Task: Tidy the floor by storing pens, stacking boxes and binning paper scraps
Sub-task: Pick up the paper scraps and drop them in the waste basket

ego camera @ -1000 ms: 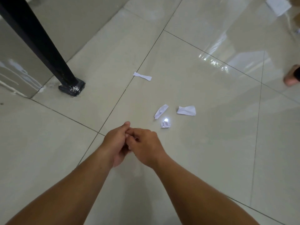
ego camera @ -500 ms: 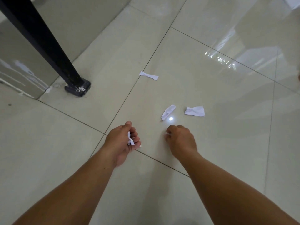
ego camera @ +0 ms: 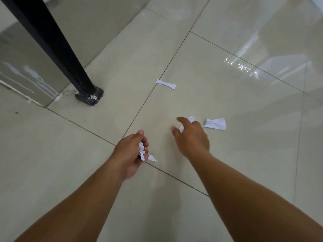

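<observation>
The left hand point(ego camera: 130, 151) is curled round a bunch of crumpled white paper scraps point(ego camera: 142, 151), thumb on top, with one corner of paper poking out of the fist toward four o'clock. The right hand point(ego camera: 192, 137), just to its three o'clock side and apart from it, is released: thumb and forefinger are spread, palm down, above a small folded white paper scrap point(ego camera: 191, 119) that lies on the floor at the hand's twelve o'clock. The hand covers most of that scrap, and whether the fingertips touch it cannot be told. Just beside it, at two o'clock from the right hand, a larger crumpled white paper scrap point(ego camera: 215, 124) lies flat on the glossy beige tiled floor point(ego camera: 244, 154). Farther off, at eleven o'clock from the right hand, a twisted white paper strip point(ego camera: 166, 83) rests across a dark grout line. At ten o'clock from the left hand, well apart, a slanting black metal post point(ego camera: 57, 49) stands on its paint-flecked foot, next to a grey panel point(ego camera: 17, 67) streaked with white.
</observation>
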